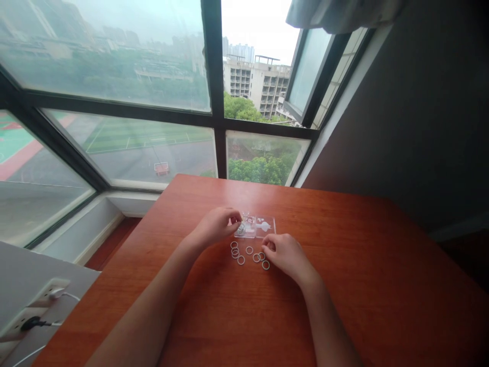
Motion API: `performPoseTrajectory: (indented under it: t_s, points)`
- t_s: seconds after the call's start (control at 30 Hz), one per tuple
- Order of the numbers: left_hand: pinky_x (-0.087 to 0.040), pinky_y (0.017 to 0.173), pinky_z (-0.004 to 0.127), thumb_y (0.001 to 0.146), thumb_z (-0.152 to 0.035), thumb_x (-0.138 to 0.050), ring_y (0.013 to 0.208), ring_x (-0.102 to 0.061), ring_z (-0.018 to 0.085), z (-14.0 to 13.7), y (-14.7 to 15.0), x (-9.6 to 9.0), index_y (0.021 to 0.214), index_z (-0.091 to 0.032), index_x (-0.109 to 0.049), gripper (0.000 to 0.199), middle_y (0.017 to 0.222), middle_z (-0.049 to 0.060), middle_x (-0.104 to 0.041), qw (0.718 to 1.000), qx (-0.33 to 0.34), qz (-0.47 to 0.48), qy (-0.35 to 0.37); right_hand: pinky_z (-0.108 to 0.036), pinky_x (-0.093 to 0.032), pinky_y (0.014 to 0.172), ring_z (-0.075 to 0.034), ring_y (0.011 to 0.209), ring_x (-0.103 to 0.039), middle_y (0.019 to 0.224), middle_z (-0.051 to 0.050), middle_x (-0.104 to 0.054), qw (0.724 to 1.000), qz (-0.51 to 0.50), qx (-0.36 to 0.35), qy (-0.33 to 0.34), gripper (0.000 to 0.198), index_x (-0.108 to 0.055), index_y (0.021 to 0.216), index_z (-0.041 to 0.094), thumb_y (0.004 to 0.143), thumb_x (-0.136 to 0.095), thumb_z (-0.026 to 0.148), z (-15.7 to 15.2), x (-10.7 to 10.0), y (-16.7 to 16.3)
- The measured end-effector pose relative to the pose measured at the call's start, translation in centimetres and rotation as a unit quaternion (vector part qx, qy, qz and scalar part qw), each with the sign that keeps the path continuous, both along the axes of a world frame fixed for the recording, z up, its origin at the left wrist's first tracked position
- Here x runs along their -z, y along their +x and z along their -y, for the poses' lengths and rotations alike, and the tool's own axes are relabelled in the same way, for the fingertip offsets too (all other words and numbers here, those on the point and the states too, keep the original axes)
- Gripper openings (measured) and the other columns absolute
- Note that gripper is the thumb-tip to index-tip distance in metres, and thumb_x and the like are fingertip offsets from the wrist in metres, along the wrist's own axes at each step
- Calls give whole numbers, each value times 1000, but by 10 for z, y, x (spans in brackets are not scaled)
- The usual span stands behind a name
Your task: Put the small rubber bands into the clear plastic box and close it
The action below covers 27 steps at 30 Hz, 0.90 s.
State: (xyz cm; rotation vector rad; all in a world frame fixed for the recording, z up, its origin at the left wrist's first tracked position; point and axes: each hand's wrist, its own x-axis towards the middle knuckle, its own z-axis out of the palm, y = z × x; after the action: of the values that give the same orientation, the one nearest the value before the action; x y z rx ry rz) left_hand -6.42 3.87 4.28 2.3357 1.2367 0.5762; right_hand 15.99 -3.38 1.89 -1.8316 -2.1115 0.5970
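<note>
A small clear plastic box (250, 234) lies opened flat on the table, its lid (268, 228) folded out to the right with a pale shape on it. Over the left compartment my left hand (217, 225) is closed, thumb and fingertips together just above pale rings (240, 230) in the box. Whether a ring is between those fingertips is unclear. My right hand (287, 253) has its fingers curled into a pinch at the lid's near edge, beside a loose ring (262, 252). What it pinches, if anything, is hidden. Several more pale rings (235, 248) lie in front of the box.
The reddish-brown wooden table (214, 316) reaches up to dark-framed windows (219, 121). A dark wall (382, 132) rises at the right. At lower left, plugs (32, 323) and cords sit in wall sockets (19, 318).
</note>
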Motion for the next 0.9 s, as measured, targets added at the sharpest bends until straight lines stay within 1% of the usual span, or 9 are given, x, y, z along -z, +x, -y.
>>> performPoseTrajectory:
  t_s: [0.07, 0.2, 0.3, 0.4, 0.53, 0.63, 0.8, 0.9]
  points:
    - [-40, 62, 22, 78, -19, -57, 69, -58, 14, -1, -2, 0, 77, -18, -69, 13, 79, 2, -68, 1000, -10, -8, 12, -23, -31, 57, -14, 67, -62, 73, 0, -71, 1000, 3, -4, -4, 13, -71, 79, 24, 81, -58, 24, 1, 0, 0]
    - [-41, 62, 23, 82, -23, -55, 68, -57, 13, -2, -5, -1, 81, -18, -69, 15, 83, 3, -68, 999, -29, 8, 35, -22, -30, 57, -13, 66, -61, 73, 0, -71, 1000, 0, -11, -11, 13, -72, 79, 25, 81, -58, 25, 3, -2, 1]
    - [-41, 62, 23, 82, -25, -55, 67, -56, 13, -3, -5, -1, 82, -18, -69, 15, 84, 3, -68, 999, -23, 15, 35, -22, -29, 56, -13, 65, -60, 72, 1, -70, 999, 2, -19, -26, 11, -71, 77, 25, 79, -60, 25, 4, -4, 1]
    - [-41, 62, 22, 83, -25, -55, 66, -55, 12, -3, -4, 0, 83, -18, -69, 15, 86, 3, -68, 999, -15, 15, 30, -22, -27, 55, -13, 65, -60, 72, 2, -70, 999, 24, -22, -26, 11, -70, 75, 25, 78, -59, 23, 5, -4, -3]
    - [-40, 60, 22, 83, -24, -55, 64, -54, 11, -2, -3, -2, 83, -18, -69, 15, 84, 2, -68, 999, -10, 28, 26, -23, -26, 54, -14, 67, -61, 72, 1, -70, 998, 59, -25, -10, 12, -69, 75, 25, 78, -57, 24, 4, -2, -6]
    - [-39, 59, 22, 83, -23, -55, 62, -53, 11, -1, -1, -5, 83, -18, -70, 16, 81, 2, -69, 999, -10, 45, 16, -23, -26, 55, -14, 68, -61, 73, 2, -71, 998, 64, -21, 2, 11, -69, 76, 25, 78, -58, 25, 4, -1, -7]
    - [-38, 57, 21, 82, -23, -56, 60, -52, 10, 2, 3, -8, 83, -17, -70, 15, 77, 2, -68, 998, -4, 57, 2, -23, -27, 56, -13, 67, -60, 73, 1, -70, 999, 41, 20, 28, 9, -69, 79, 25, 80, -60, 28, 1, 0, -5]
    - [-37, 55, 20, 82, -23, -56, 60, -51, 10, 3, 6, -7, 83, -16, -70, 15, 74, 1, -67, 998, 2, 62, -3, -23, -29, 57, -13, 65, -59, 70, 1, -69, 997, 12, 44, 62, 9, -69, 80, 24, 81, -60, 27, -3, 4, -4]
